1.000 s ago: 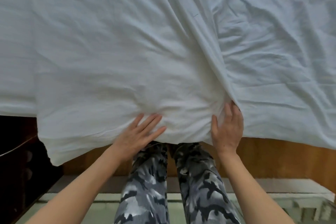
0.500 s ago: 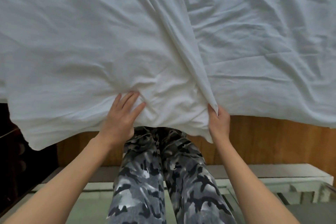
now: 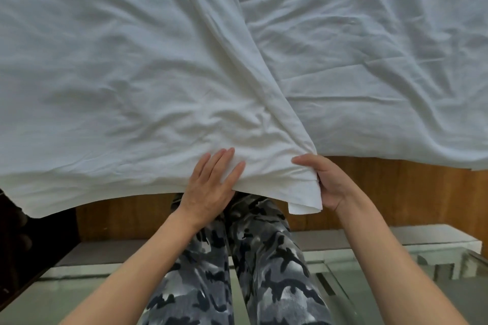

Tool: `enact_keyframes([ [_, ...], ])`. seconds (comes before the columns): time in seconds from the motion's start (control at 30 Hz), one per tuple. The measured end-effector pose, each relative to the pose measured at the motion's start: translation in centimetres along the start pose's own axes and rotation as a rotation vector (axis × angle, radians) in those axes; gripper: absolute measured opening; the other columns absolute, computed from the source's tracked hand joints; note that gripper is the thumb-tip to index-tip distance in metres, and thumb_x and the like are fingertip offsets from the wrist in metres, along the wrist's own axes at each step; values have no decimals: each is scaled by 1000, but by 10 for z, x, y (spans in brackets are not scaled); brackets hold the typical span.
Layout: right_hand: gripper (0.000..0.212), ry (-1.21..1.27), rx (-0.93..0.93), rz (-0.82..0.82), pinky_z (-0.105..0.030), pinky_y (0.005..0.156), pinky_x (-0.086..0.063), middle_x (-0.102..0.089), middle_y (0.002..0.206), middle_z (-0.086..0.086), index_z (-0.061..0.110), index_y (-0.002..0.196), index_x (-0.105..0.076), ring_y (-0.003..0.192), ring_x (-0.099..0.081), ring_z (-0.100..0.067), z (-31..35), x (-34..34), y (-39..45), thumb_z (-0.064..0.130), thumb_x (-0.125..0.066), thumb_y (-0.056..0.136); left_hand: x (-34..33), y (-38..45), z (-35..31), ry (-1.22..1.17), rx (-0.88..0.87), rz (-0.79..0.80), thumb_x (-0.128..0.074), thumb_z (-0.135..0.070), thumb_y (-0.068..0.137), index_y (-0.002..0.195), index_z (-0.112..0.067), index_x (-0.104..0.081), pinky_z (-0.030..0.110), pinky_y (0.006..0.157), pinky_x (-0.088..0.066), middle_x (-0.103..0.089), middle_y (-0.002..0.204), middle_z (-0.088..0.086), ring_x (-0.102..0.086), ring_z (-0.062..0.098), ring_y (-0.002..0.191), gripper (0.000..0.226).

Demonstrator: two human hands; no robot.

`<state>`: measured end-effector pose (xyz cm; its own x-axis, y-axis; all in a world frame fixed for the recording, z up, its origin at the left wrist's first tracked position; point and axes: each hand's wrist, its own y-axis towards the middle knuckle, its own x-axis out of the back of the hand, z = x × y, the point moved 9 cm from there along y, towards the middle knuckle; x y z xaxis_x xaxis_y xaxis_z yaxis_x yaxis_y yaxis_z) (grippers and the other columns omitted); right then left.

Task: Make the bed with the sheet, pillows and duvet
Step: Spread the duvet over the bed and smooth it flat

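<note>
A white wrinkled sheet (image 3: 132, 74) covers the bed and fills the upper part of the head view. A folded flap of it runs diagonally from the top middle down to a corner (image 3: 303, 200) that hangs over the bed's near edge. My right hand (image 3: 327, 182) grips that corner, thumb on top and fingers underneath. Just left of the corner, my left hand (image 3: 211, 182) lies flat on the sheet's edge with its fingers spread. No pillows or duvet can be told apart here.
The wooden bed frame (image 3: 396, 192) shows below the sheet's edge. My legs in grey camouflage trousers (image 3: 237, 272) stand against it. A white step and a glassy floor (image 3: 396, 258) lie to the right. A dark piece of furniture (image 3: 26, 245) stands at the left.
My right hand has closed round the flap's corner and drawn it towards me over the bed edge. My left hand slid right and stayed flat on the sheet.
</note>
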<state>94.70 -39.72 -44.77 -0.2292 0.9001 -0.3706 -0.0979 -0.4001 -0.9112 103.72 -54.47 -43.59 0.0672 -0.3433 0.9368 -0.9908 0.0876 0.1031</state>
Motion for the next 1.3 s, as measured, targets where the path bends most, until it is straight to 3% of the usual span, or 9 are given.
enact_keyframes([
  [0.2,63,249,34,98,-52,91,-49,-64,119,-16,13,112,-70,108,-62,-36,1,-9,1,3,-81,51,24,19,-20,-89,-108,-179,-40,7,88,129,-11,-46,36,93,-38,-43,125,15,-46,27,110,45],
  [0.37,58,362,101,89,-53,84,-55,-67,117,-16,12,103,-76,106,-65,-35,10,-13,-3,22,-94,48,34,17,-35,-108,-167,-178,-47,16,77,122,-12,-51,30,71,-39,-44,110,8,-47,20,89,53],
  [0.53,32,500,229,-130,-51,83,-55,-71,107,-12,15,84,-77,95,-69,-30,25,9,-14,42,-60,83,9,15,-17,-84,-36,-45,-66,7,72,115,-11,-55,31,74,-37,-43,107,8,-46,23,88,48],
  [0.67,5,-29,591,-548,-26,65,-56,-70,78,8,17,81,-67,75,-66,-8,58,49,-45,15,-66,86,2,22,-2,-101,88,-55,-71,4,74,99,-6,-64,31,68,-35,-42,101,8,-44,24,84,28],
  [0.73,9,-516,819,-771,-16,72,-49,-67,78,13,19,86,-68,77,-61,4,81,53,-62,10,-68,86,3,27,0,-110,105,-70,-67,4,77,84,-5,-66,31,63,-34,-44,96,7,-43,24,81,11],
  [0.83,10,-962,1089,-880,-4,79,-39,-63,88,4,7,97,-69,81,-55,4,89,44,-68,6,-65,89,3,26,-18,-141,33,-44,-56,15,71,72,-5,-58,31,52,-35,-52,78,10,-44,23,67,20],
  [1.0,14,-1149,1053,-880,-9,74,-41,-64,91,1,1,103,-67,82,-56,-4,67,57,-40,8,-60,93,0,16,-33,-186,4,69,-48,17,56,59,-11,-43,27,47,-16,-36,57,4,-29,17,52,28],
  [1.17,23,-1228,960,-895,-20,68,-40,-69,91,-8,2,105,-66,75,-57,-11,50,76,-26,18,-50,98,-25,-1,-52,-272,-11,239,-45,12,59,73,-15,-35,27,49,-17,-39,60,3,-34,17,51,32],
  [1.3,17,-1290,769,-1087,-26,62,-36,-67,94,-9,8,101,-65,76,-62,-26,51,93,-11,16,-51,97,-79,-12,-54,-186,-88,817,-60,0,81,110,-10,-53,34,60,-31,-60,100,10,-59,30,86,32],
])
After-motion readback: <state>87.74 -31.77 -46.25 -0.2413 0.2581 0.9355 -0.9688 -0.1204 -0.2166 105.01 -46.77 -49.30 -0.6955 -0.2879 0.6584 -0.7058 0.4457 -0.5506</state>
